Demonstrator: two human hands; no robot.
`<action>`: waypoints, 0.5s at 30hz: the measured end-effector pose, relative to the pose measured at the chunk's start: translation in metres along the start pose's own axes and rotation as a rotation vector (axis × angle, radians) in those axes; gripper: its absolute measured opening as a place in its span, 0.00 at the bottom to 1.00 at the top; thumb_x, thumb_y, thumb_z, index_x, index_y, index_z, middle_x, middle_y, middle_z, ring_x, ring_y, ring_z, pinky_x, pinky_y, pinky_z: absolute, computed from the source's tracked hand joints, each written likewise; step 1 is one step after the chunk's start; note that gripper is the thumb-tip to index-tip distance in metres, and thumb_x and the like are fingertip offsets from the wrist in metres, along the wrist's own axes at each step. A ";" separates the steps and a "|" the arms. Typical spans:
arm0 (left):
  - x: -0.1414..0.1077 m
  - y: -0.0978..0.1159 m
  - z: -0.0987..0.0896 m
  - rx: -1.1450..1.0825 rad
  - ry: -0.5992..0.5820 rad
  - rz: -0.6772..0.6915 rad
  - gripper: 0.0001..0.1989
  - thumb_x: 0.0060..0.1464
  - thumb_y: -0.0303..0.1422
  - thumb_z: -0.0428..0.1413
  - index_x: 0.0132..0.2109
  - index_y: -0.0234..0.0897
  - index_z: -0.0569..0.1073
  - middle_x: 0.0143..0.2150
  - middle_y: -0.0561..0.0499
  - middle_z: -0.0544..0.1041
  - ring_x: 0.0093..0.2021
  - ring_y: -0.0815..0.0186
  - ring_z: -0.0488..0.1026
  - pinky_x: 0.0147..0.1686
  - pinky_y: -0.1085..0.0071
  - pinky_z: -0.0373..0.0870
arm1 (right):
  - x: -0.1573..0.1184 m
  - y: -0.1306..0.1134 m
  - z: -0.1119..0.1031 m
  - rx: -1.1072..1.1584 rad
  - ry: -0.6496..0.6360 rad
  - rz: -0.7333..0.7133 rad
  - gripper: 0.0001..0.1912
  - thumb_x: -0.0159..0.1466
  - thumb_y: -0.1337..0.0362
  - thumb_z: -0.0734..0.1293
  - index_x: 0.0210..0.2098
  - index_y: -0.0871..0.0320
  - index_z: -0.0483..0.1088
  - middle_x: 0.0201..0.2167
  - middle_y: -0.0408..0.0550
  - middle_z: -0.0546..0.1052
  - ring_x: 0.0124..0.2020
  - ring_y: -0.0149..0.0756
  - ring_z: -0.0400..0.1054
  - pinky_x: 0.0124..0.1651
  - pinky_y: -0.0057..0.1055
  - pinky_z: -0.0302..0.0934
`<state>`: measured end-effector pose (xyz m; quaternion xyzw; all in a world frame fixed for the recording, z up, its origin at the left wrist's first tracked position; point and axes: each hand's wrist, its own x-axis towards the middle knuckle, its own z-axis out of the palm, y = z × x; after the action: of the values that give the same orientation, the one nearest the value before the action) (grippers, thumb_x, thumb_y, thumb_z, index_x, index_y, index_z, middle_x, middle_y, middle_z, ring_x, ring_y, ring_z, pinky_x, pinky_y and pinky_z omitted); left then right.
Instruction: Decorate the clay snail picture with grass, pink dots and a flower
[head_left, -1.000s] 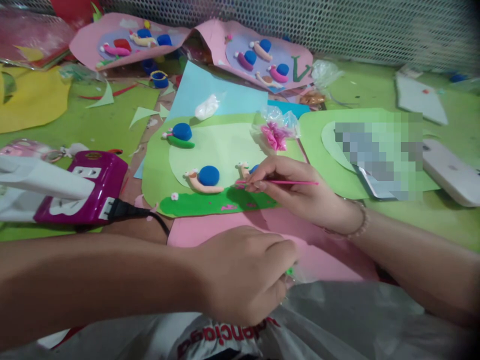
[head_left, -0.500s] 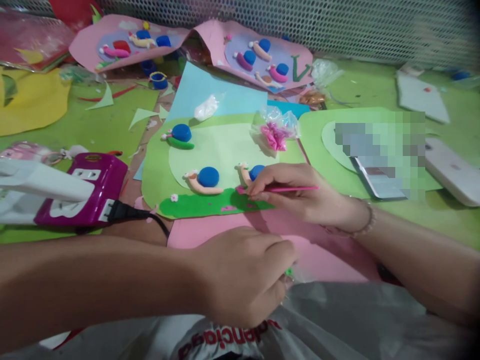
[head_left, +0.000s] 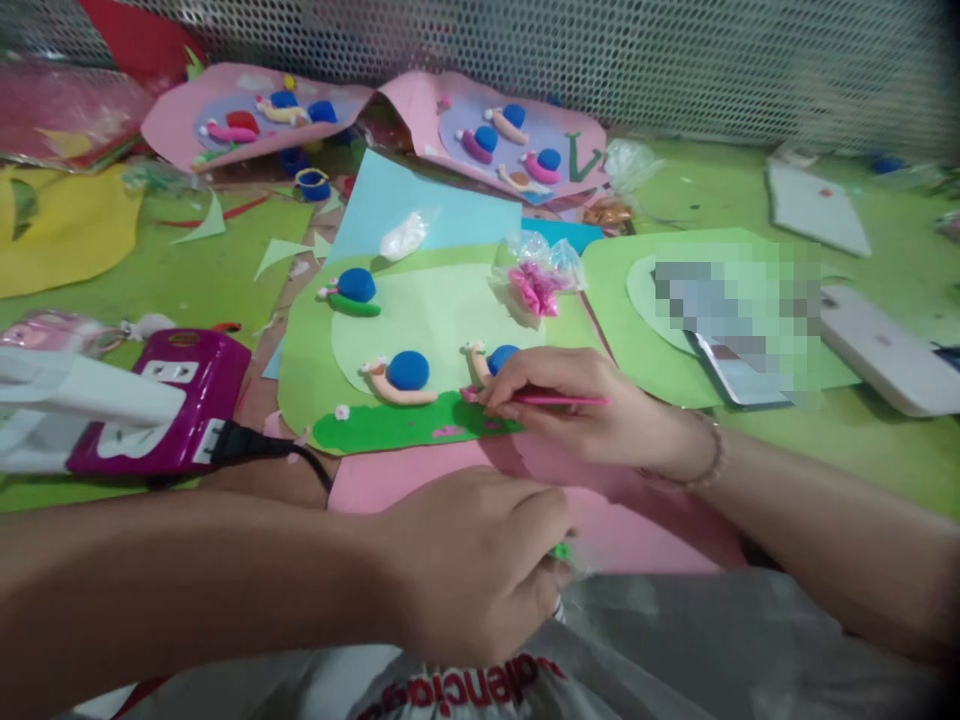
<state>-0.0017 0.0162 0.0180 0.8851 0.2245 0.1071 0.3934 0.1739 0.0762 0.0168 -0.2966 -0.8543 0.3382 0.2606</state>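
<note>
My right hand (head_left: 570, 400) is closed in a pinch on a thin pink clay modelling tool (head_left: 566, 401). The tool's tip is by a small pink clay piece (head_left: 470, 395) at the upper edge of the green clay strip (head_left: 375, 430). Close by, a clay snail with a blue shell (head_left: 504, 358) is partly covered by my fingers. Two more clay snails, one peach (head_left: 397, 390) and one green (head_left: 356, 303), lie on the green paper card (head_left: 300, 385). Nearer my lap, my left hand (head_left: 480, 560) is closed on a clear bag with green clay (head_left: 561, 551), mostly hidden.
A bag of pink clay (head_left: 538, 290) and a bag of white clay (head_left: 405, 235) lie at the card's top. Left is a purple power strip (head_left: 206, 375) with a black cord. Phones (head_left: 892, 345) lie right. Behind, a pink card with snails (head_left: 420, 110) leans against metal mesh (head_left: 712, 70).
The whole view has shifted, so things sit slightly lower and further left. Both hands keep their grips, and the tool stays by the green strip.
</note>
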 end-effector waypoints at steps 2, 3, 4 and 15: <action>0.000 0.000 -0.001 -0.042 0.011 -0.033 0.08 0.58 0.32 0.44 0.43 0.35 0.64 0.38 0.47 0.74 0.37 0.61 0.70 0.36 0.68 0.63 | 0.000 -0.001 -0.001 0.052 0.052 0.008 0.04 0.61 0.71 0.63 0.35 0.62 0.69 0.33 0.50 0.75 0.35 0.31 0.71 0.38 0.29 0.68; 0.000 0.000 -0.001 -0.070 0.015 -0.050 0.09 0.58 0.32 0.44 0.44 0.35 0.64 0.40 0.47 0.74 0.38 0.61 0.70 0.37 0.67 0.63 | -0.001 -0.002 -0.002 0.093 0.093 -0.002 0.04 0.62 0.71 0.62 0.35 0.62 0.69 0.33 0.50 0.75 0.35 0.31 0.71 0.38 0.29 0.68; -0.001 0.000 -0.001 -0.100 0.024 -0.067 0.10 0.59 0.32 0.44 0.46 0.35 0.63 0.42 0.46 0.73 0.40 0.60 0.70 0.39 0.66 0.64 | -0.002 -0.003 -0.004 0.137 0.143 -0.019 0.05 0.63 0.70 0.61 0.37 0.62 0.68 0.33 0.50 0.74 0.35 0.30 0.71 0.37 0.29 0.68; -0.004 -0.002 0.001 -0.280 0.160 -0.278 0.16 0.62 0.42 0.38 0.46 0.36 0.61 0.43 0.42 0.70 0.43 0.56 0.68 0.42 0.55 0.66 | -0.013 -0.024 -0.023 -0.091 0.024 -0.568 0.06 0.62 0.69 0.59 0.29 0.59 0.64 0.20 0.44 0.65 0.24 0.29 0.57 0.29 0.31 0.59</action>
<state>-0.0057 0.0144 0.0160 0.7709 0.3579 0.1519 0.5046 0.1899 0.0629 0.0455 -0.0608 -0.9143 0.2094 0.3414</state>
